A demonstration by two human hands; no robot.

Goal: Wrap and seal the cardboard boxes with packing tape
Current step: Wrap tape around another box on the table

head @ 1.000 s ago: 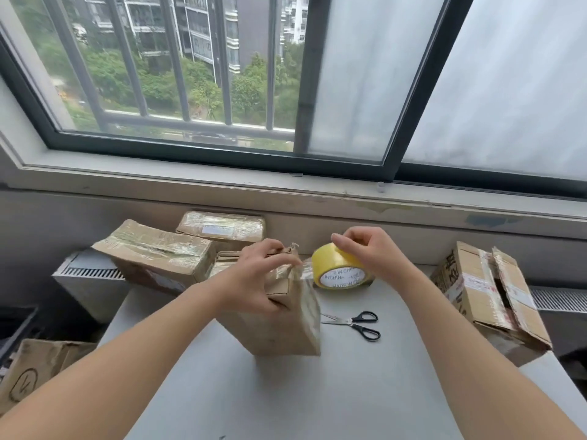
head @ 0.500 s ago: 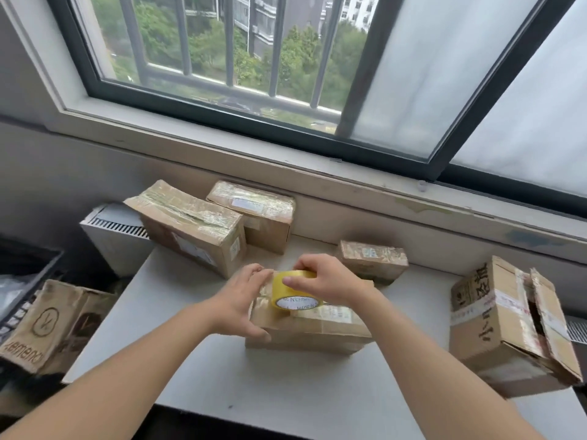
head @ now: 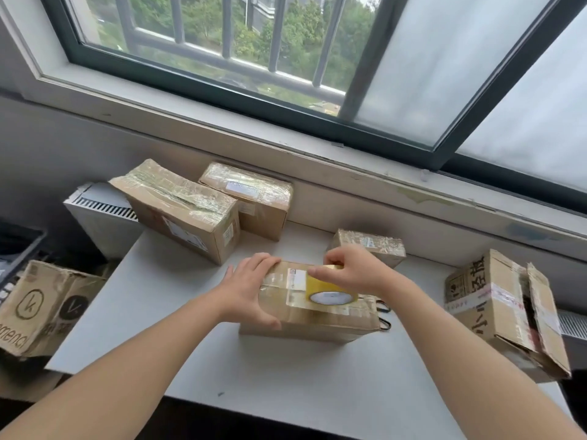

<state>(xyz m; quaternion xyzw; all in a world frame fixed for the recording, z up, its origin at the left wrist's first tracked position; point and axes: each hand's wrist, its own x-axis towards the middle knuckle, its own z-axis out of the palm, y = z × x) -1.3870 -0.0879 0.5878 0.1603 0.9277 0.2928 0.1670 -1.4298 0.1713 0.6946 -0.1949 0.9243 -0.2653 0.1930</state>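
Note:
A flat cardboard box (head: pixel 317 322) lies on the grey table (head: pixel 286 382) in the middle. My left hand (head: pixel 251 290) lies over its left end, fingers on top and thumb down the front face. My right hand (head: pixel 352 273) grips a yellow roll of packing tape (head: pixel 330 292) that sits on the box's top, right of a white label. Clear tape strips cover the top of the box.
Two taped boxes (head: pixel 187 211) (head: pixel 254 198) stand at the back left, a small taped one (head: pixel 368 246) behind my right hand. A box with loose flaps (head: pixel 502 309) is at the right. Black scissors handles (head: pixel 384 315) stick out past the box. A printed carton (head: pixel 38 309) sits left, below table level.
The box went from standing upright to lying flat. The tape roll moved from behind it onto its top and slid right. My left hand settled onto the left end.

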